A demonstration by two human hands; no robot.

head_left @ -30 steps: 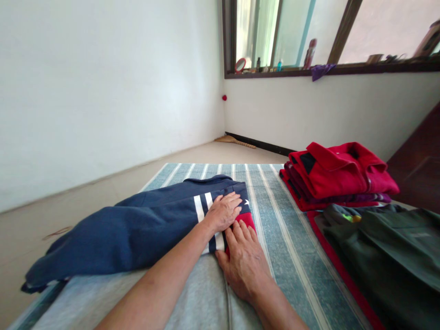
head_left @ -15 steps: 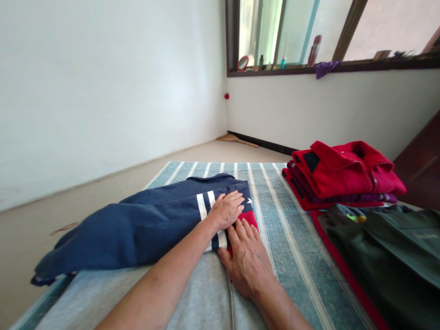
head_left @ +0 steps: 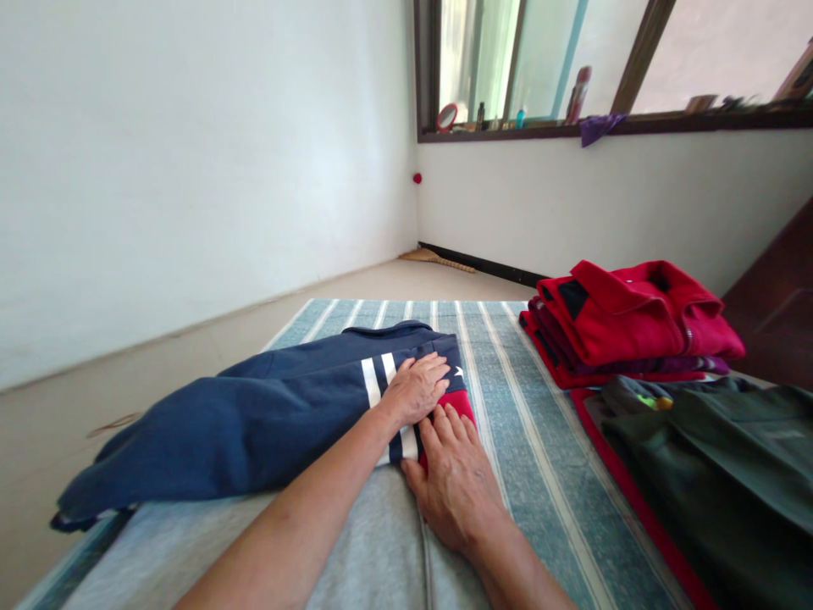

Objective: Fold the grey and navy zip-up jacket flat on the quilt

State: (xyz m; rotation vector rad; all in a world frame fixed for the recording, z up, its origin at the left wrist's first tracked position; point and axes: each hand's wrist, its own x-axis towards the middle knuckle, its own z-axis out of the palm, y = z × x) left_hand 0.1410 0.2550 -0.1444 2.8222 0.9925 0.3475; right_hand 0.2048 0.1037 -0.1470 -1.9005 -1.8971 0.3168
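Observation:
A navy jacket [head_left: 209, 432] with white stripes, a red patch and a small white star lies partly folded across the left half of the surface. My left hand [head_left: 416, 390] rests flat on its striped part near the right fold, fingers stretched out. Just below and to the right, my right hand [head_left: 454, 474] lies spread over the red patch and the folded edge, its fingertips close to my left hand. Grey fabric [head_left: 356, 542] shows under my forearms, with a thin seam or cord running down it.
A striped blue-green sheet [head_left: 527, 424] covers the surface. Folded red clothes [head_left: 648, 313] are stacked at the right, with dark green clothing [head_left: 724, 457] in front. Behind stand white walls and a windowsill [head_left: 539, 130] holding bottles, a round mirror [head_left: 447, 117] and a purple cloth [head_left: 598, 129].
Both hands stay in place on the navy jacket. Only a very slight shift of the whole view shows.

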